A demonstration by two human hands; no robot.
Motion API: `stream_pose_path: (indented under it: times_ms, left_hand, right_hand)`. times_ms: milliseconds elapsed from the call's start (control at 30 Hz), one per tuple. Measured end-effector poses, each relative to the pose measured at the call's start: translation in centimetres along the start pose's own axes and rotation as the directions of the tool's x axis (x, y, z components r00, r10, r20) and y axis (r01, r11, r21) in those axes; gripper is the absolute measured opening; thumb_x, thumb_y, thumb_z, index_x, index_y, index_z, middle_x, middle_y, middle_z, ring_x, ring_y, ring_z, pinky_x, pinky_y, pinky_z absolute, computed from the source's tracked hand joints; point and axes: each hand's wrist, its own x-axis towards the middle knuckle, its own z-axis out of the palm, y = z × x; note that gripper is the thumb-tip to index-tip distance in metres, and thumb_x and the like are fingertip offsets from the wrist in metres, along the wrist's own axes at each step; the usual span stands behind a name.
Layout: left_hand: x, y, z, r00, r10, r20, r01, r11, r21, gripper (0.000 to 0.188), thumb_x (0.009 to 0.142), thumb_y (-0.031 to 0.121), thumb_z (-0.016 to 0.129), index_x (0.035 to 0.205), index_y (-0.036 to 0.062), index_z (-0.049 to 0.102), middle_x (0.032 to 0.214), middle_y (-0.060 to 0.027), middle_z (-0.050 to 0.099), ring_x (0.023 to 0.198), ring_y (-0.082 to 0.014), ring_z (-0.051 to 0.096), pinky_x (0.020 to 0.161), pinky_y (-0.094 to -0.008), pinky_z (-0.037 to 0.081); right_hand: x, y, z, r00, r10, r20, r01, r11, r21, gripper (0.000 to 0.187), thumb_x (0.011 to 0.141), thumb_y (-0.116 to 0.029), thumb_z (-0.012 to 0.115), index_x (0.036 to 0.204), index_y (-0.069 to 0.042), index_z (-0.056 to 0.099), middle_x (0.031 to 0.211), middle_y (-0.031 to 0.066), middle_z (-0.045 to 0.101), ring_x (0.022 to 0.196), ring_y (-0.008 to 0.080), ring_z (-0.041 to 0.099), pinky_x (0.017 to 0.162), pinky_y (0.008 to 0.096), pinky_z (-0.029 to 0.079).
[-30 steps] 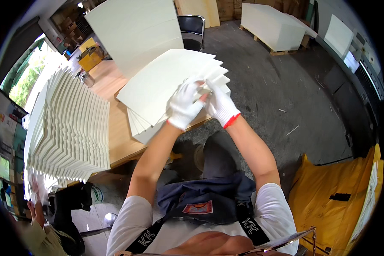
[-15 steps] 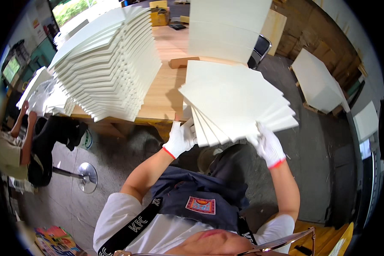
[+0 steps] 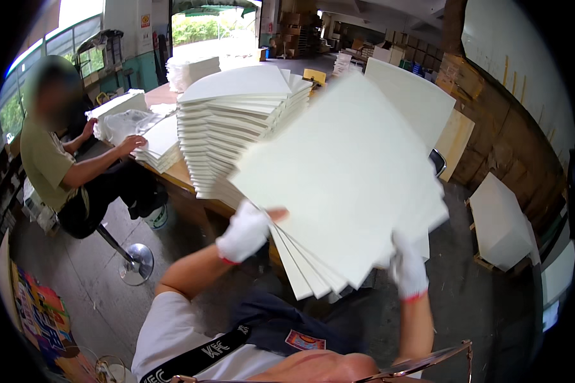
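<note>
Between my hands is a fanned bunch of large white sheets, raised and tilted over the table's front edge. My left hand, in a white glove with a bare thumb, grips the left edge, thumb on top. At the lower right edge, my right hand, also gloved in white, is closed round the sheets; its fingers beneath them are hidden. A tall stack of white sheets, laid in turned layers, stands on the table just left of the bunch.
At the left, a seated co-worker has both hands at white sheets and clear plastic on the table. More white sheets stand behind my bunch. A low white stack sits on a pallet at right. A round metal stool base is on the floor.
The bunch of sheets has come up and tilted, with both my hands still on it. The view has lifted, bringing more of the room and the co-worker into sight.
</note>
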Motion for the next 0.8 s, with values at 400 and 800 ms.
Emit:
stream_pose_path:
  times_ms: [400,800]
  left_hand:
    - [21.1,12.9,-12.4,0.899,0.274,-0.343,-0.407,0.812,-0.419,0.032,0.094,0.002,0.057,0.125,-0.0002,0.053,0.121,-0.0126,0.055,0.108,-0.0252,0.058,0.089,-0.0433,0.055]
    - [24.8,10.6,-15.6,0.967,-0.037,-0.253,-0.092,0.874,-0.477,0.028,0.095,0.002,0.055,0.121,-0.0058,0.048,0.120,-0.0170,0.050,0.111,-0.0369,0.057,0.098,-0.0553,0.055]
  right_hand:
    - [22.3,-4.3,30.3,0.939,-0.016,0.343,0.019,1.000,-0.003,0.034,0.085,-0.034,0.080,0.099,-0.009,0.063,0.086,0.0001,0.054,0.071,0.0152,0.053,0.063,0.0332,0.048]
    - [19.8,1.8,21.8,0.871,0.248,0.424,-0.168,0.961,-0.218,0.053,0.102,-0.045,0.051,0.134,-0.003,0.050,0.095,0.0142,0.068,0.074,0.0210,0.066,0.062,0.0315,0.054]
